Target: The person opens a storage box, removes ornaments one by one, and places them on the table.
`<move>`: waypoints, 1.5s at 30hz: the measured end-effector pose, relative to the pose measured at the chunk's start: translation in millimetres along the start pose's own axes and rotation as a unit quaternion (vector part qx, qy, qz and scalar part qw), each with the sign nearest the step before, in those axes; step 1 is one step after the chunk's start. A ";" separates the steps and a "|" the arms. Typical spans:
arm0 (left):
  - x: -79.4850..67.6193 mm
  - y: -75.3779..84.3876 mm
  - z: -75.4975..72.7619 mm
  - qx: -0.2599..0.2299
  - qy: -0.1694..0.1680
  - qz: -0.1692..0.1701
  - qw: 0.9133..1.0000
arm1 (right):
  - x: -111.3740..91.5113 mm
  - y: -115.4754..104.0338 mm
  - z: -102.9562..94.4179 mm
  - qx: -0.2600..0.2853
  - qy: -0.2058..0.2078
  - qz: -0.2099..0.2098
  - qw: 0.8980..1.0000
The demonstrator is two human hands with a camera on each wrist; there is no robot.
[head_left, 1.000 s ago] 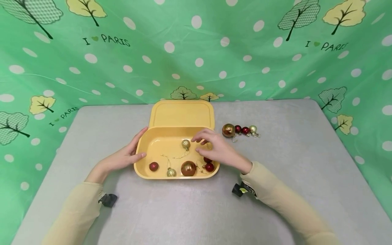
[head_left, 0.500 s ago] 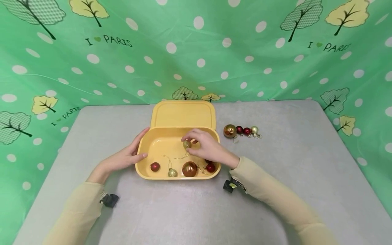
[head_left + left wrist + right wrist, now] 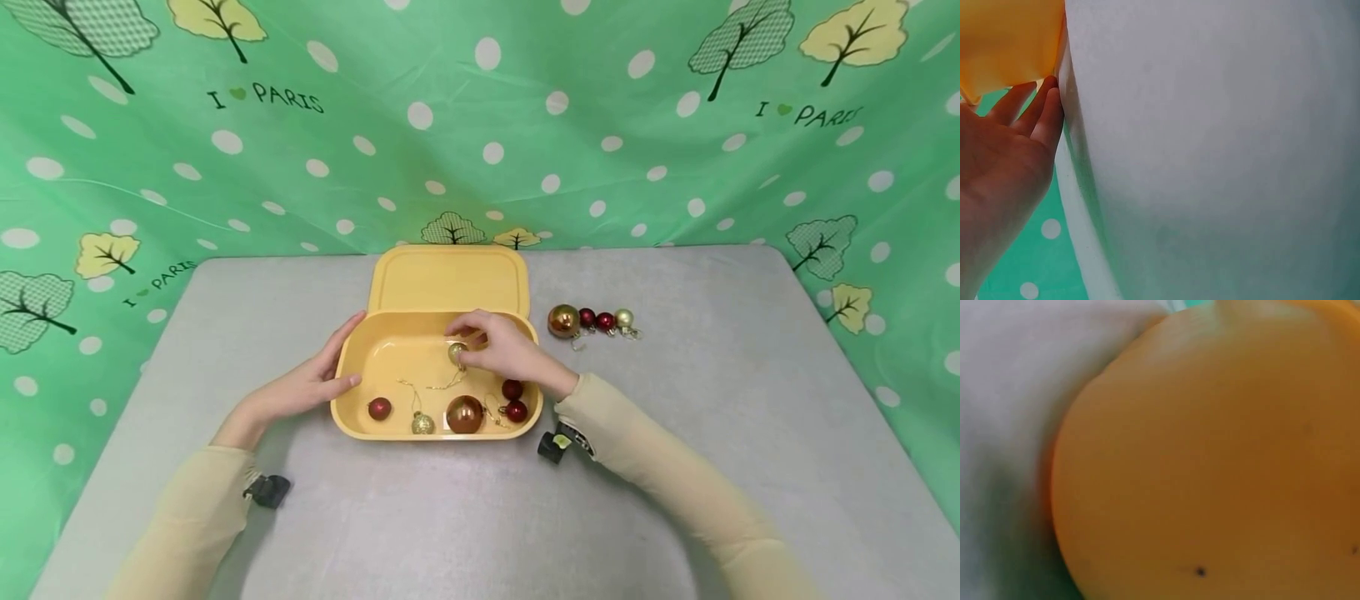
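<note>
Work looks part-done: four baubles (image 3: 588, 318) lie on the tabletop (image 3: 450, 517) at the box's (image 3: 405, 358) two o'clock, six inside. The right hand's (image 3: 504, 346) fingers curve about a gold bauble (image 3: 454, 352) at one — grip unclear; the left hand's (image 3: 318, 379), apart from the thumb, touch at nine.

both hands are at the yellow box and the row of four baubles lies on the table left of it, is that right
Not quite: the row of four baubles lies on the table to the right of the yellow box, as the head view shows. The left hand and right hand are indeed at the box.
</note>
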State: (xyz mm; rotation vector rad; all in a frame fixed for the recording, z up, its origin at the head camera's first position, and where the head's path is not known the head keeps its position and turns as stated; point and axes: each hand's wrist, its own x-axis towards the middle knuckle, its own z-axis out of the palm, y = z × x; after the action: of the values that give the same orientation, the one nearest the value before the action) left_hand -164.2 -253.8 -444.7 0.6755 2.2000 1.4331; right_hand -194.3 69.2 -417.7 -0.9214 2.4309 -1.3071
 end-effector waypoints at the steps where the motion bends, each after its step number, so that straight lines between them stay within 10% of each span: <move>1: 0.2 -0.1 -0.1 -0.001 0.000 0.001 1.000 | 1.2 0.9 0.3 0.000 -0.003 0.005 1.000; 15: 1.4 0.5 -1.0 0.004 -0.002 0.002 1.000 | 8.1 5.3 8.4 -0.102 -0.058 0.040 0.992; 33: 0.9 0.4 -1.0 0.000 -0.001 0.003 1.000 | -1.5 -4.8 3.9 0.070 -0.035 0.013 0.997; 45: -0.1 1.0 0.3 -0.005 -0.006 0.006 1.000 | -25.0 -13.0 -14.3 0.082 0.007 -0.019 0.996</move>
State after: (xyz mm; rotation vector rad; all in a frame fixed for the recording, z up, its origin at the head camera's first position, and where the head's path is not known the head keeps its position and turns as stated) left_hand -163.8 -253.3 -443.9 0.6931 2.1825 1.4413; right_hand -176.2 89.2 -401.1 -0.9208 2.2864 -1.5054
